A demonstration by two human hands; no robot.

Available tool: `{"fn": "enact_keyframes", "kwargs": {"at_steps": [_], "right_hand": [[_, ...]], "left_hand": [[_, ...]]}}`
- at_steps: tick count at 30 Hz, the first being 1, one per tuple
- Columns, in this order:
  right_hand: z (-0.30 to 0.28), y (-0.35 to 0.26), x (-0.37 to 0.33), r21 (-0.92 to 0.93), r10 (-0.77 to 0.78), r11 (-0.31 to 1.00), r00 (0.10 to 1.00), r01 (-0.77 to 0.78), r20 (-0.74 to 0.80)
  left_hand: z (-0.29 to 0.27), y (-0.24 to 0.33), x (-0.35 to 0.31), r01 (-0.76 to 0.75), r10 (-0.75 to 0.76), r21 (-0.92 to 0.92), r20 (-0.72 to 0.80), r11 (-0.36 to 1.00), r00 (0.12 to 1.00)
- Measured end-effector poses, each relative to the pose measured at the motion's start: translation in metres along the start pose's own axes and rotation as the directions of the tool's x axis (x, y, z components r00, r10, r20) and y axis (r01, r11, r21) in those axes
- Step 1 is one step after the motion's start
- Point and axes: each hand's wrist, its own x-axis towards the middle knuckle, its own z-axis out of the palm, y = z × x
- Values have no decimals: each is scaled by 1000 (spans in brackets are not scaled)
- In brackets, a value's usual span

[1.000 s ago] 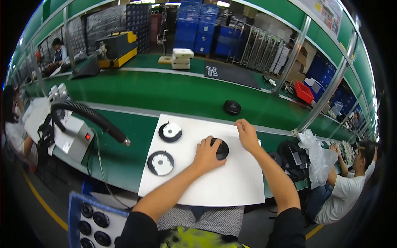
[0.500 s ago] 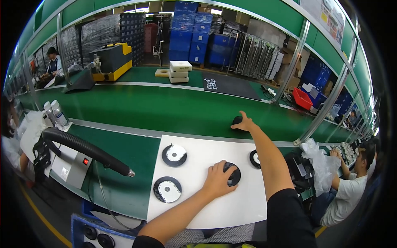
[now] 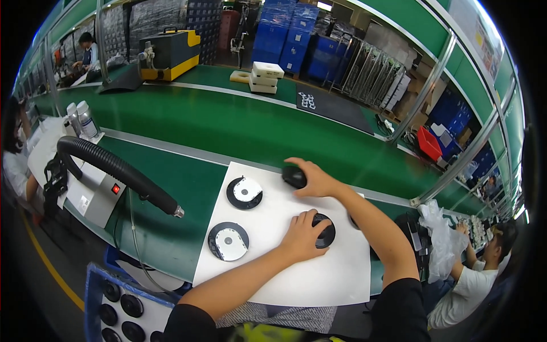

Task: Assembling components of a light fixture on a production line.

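My left hand is closed around the side of a round black ribbed part that rests on the white board. Farther off, over the board's far edge, my right hand grips a smooth, dark domed round part between thumb and fingers. Two black discs lie on the board's left side, each topped with a white plate: a far disc and a near disc. Another dark disc is mostly hidden behind my right forearm.
A green conveyor belt runs beyond the board. To the left, a black flexible hose with a metal nozzle arches from a grey box. A blue crate of black round parts stands low left. A co-worker sits at right beside plastic bags.
My right hand has drawn the dark domed part back from the belt to the board's far edge. My left hand keeps its hold on the ribbed part. The view has shifted.
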Motion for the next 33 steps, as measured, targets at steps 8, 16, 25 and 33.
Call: {"fn": "enact_keyframes", "kwargs": {"at_steps": [8, 16, 25, 33], "right_hand": [[12, -65, -61, -56, -31, 998, 955, 15, -293], [97, 2, -139, 777, 576, 583, 555, 236, -601], [118, 8, -108, 722, 409, 561, 622, 405, -668], [110, 8, -116, 656, 244, 597, 675, 461, -696]], "left_hand": [[2, -4, -3, -14, 14, -1, 25, 1000, 1000], [11, 8, 4, 33, -34, 37, 18, 999, 999], [0, 9, 9, 23, -23, 36, 1, 999, 1000], [2, 10, 10, 161, -162, -9, -26, 987, 986]]}}
